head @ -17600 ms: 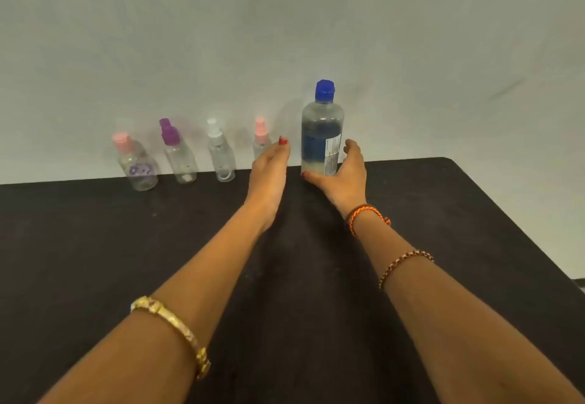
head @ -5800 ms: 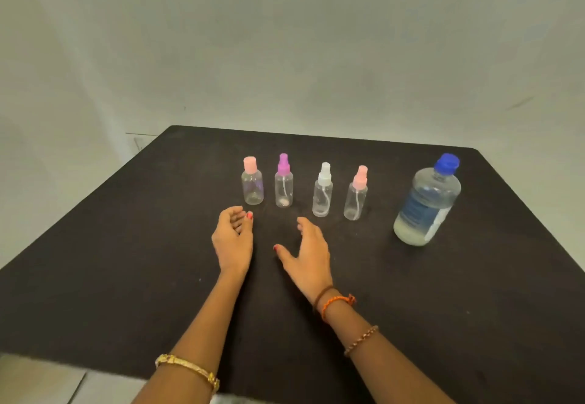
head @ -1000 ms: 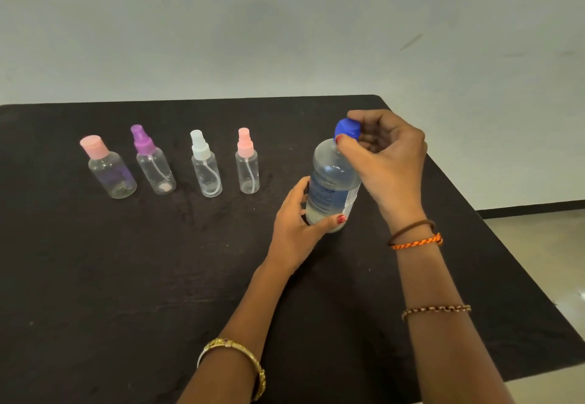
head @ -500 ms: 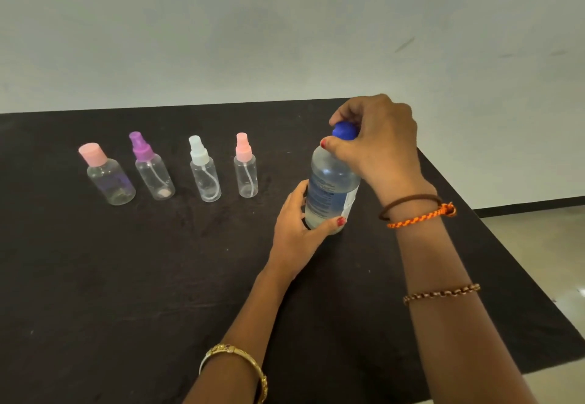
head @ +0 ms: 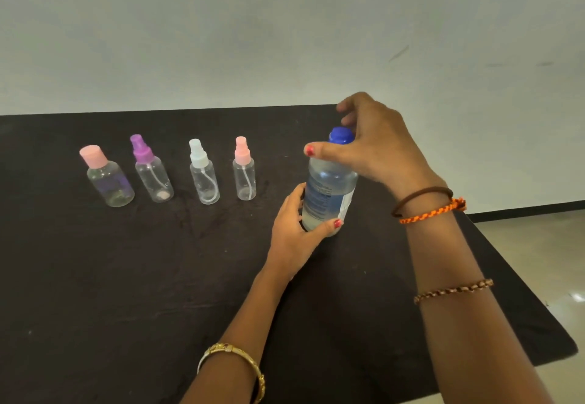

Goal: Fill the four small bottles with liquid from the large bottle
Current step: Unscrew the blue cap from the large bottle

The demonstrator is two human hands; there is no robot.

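The large clear bottle [head: 329, 191] with a blue label stands upright on the black table [head: 126, 277]. My left hand [head: 296, 236] grips its lower body. My right hand [head: 370, 147] curls over its blue cap [head: 340, 135], thumb across the neck and fingers behind the cap. To the left stand four small clear bottles in a row: a wide one with a pink flat cap [head: 109, 179], a purple-topped sprayer [head: 153, 172], a white-topped sprayer [head: 204, 175] and a pink-topped sprayer [head: 244, 172]. All four are capped.
The table's right edge [head: 519, 280] runs diagonally close to my right forearm, with pale floor [head: 544, 245] beyond. A plain light wall [head: 285, 33] stands behind the table's far edge. Bangles and thread bands circle both wrists.
My right hand has turned on the blue cap, its thumb swinging left across the neck and fingers spreading behind. My left hand keeps its grip on the bottle's body. The small bottles have not moved.
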